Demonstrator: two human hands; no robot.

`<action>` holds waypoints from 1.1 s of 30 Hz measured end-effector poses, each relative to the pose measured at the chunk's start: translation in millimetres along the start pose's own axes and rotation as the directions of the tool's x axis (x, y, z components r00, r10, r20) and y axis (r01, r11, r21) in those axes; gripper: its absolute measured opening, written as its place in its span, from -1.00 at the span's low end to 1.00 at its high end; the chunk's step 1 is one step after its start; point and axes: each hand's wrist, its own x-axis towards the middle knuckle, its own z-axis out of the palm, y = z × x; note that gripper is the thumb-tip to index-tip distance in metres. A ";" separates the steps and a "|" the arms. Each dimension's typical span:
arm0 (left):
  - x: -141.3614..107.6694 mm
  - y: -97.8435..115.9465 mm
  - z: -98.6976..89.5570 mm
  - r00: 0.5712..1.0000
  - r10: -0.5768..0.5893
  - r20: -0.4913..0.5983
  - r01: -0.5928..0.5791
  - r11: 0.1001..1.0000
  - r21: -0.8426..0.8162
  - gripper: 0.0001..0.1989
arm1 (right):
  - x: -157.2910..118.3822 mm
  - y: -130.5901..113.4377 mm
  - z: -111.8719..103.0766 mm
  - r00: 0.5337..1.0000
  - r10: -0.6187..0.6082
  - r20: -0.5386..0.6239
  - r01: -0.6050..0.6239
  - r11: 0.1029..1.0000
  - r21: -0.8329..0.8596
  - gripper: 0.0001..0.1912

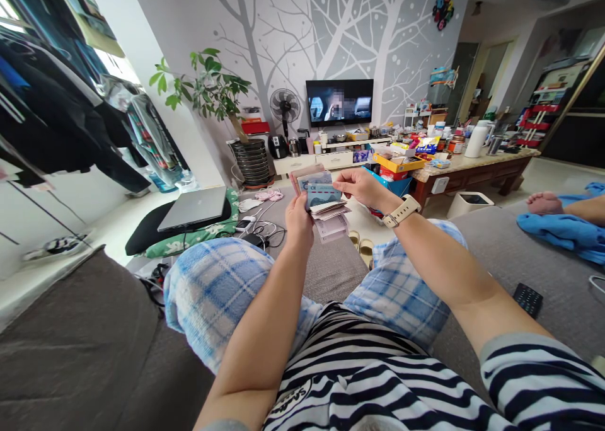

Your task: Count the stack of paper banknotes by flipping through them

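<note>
While holding loosely stacked paper banknotes (324, 195), teal-blue in front, pinkish behind, pale purple below, with fingers of the left hand (299, 220) above the grey fabric sofa (331, 276), pinching the teal one at its right edge with fingers of the right hand (362, 188).

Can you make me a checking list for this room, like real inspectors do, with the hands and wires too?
Surface: grey couch.
Things in hand: banknotes, including a blue note.
Clutter: laptop on cushions; remote; crowded table.
Hands: left hand grips the banknotes; right hand at the blue note's edge, pinch unclear.
Cables: tangled cables near the laptop.
Surroundings: television on; fan; plant; another person's foot.
</note>
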 end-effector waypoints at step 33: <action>5.0 -6.6 -2.9 0.997 -0.034 0.065 0.038 0.998 -0.056 -0.73 | 0.7 2.4 -0.7 0.998 0.023 0.051 -0.028 0.996 0.084 -0.59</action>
